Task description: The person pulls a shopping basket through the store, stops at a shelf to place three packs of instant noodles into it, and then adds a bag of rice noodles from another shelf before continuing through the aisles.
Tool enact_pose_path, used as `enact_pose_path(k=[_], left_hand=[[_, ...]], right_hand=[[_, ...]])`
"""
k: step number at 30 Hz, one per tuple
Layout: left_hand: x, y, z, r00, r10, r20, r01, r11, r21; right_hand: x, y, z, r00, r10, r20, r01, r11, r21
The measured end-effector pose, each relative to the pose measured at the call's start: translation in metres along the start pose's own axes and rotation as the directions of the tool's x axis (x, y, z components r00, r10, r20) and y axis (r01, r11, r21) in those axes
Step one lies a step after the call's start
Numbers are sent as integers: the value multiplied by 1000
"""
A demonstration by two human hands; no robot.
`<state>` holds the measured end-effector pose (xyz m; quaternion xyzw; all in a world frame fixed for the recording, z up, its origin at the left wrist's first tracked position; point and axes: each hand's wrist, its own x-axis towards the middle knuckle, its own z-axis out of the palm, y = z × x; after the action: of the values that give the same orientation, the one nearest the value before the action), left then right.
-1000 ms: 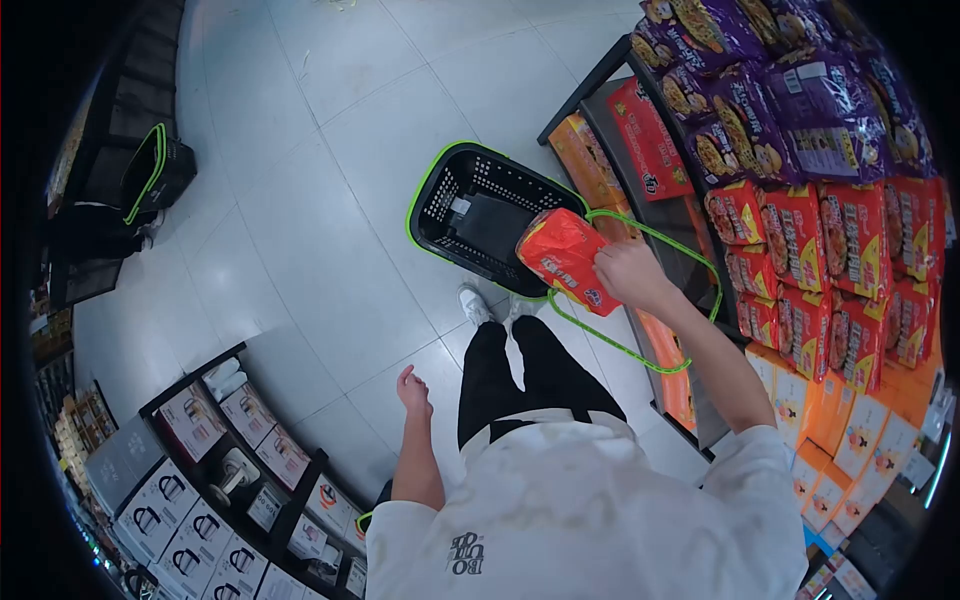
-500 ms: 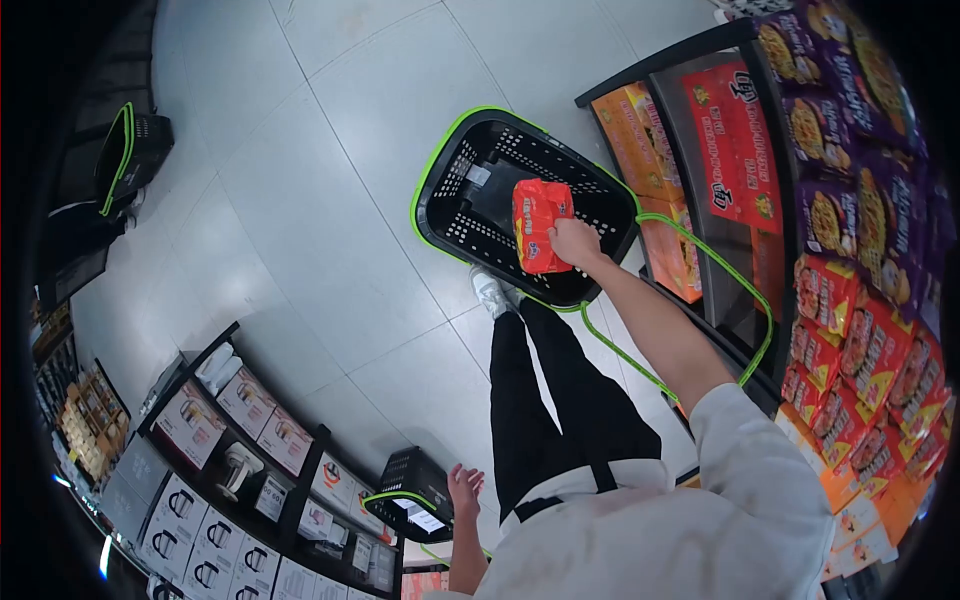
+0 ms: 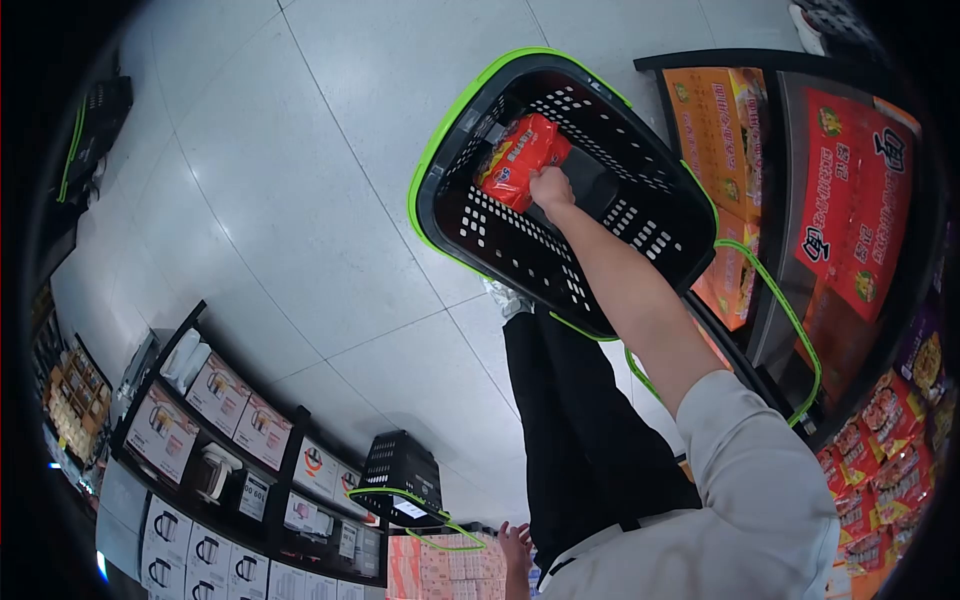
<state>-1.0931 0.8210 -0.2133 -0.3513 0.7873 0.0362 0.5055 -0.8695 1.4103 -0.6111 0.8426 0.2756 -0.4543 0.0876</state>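
In the head view, my right hand (image 3: 552, 190) is closed on the near edge of a red instant noodle pack (image 3: 520, 160) with pale lettering. The pack is inside a black shopping basket (image 3: 560, 262) with a bright green rim, towards its far left end. Both the pack and my forearm overlap the perforated basket walls. The green basket handle (image 3: 795, 310) hangs out to the right. Low beside my leg, my left hand (image 3: 515, 545) is empty, with its fingers apart.
At right, a shelf holds orange boxes (image 3: 725, 190), a red printed panel (image 3: 850, 200) and red noodle packs (image 3: 880, 470). Boxed goods fill a shelf (image 3: 290, 460) at lower left. Another black basket (image 3: 400, 470) stands near it. A person's shoe (image 3: 805, 30) shows at top right.
The noodle pack and my right hand have moved towards the basket's far left end, and the pack has tilted. The basket looks larger. My left hand appears lower and further right.
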Motion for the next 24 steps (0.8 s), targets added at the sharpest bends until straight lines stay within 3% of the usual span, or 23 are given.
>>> enact_pose_path(k=[4, 7, 12, 14, 16, 19, 21, 24], left_hand=[[-4, -1, 4, 999, -40, -4, 40, 999, 26], [-2, -1, 3, 1000, -22, -8, 22, 999, -29], [4, -1, -7, 1000, -17, -22, 16, 999, -31], [6, -1, -9, 1000, -17, -13, 16, 999, -48], [10, -4, -14, 1000, -13, -15, 13, 999, -42], [10, 1, -19, 1000, -1, -14, 0, 999, -42], [11, 2, -23, 999, 25, -24, -26, 998, -50], [19, 3, -35, 971, 238, -21, -236, 969, 68]], right_hand=[[19, 5, 24, 999, 38, -2, -38, 996, 82], [52, 24, 59, 993, 19, -112, -2, 989, 148], [73, 44, 75, 995, -5, -100, 23, 983, 184], [82, 48, 76, 999, 31, -15, -27, 978, 205], [66, 41, 59, 978, 111, 178, -147, 969, 201], [59, 48, 62, 981, -8, 192, -49, 955, 292], [55, 51, 55, 960, 10, 281, -117, 923, 368], [28, 54, 35, 942, -72, 329, -104, 867, 488]])
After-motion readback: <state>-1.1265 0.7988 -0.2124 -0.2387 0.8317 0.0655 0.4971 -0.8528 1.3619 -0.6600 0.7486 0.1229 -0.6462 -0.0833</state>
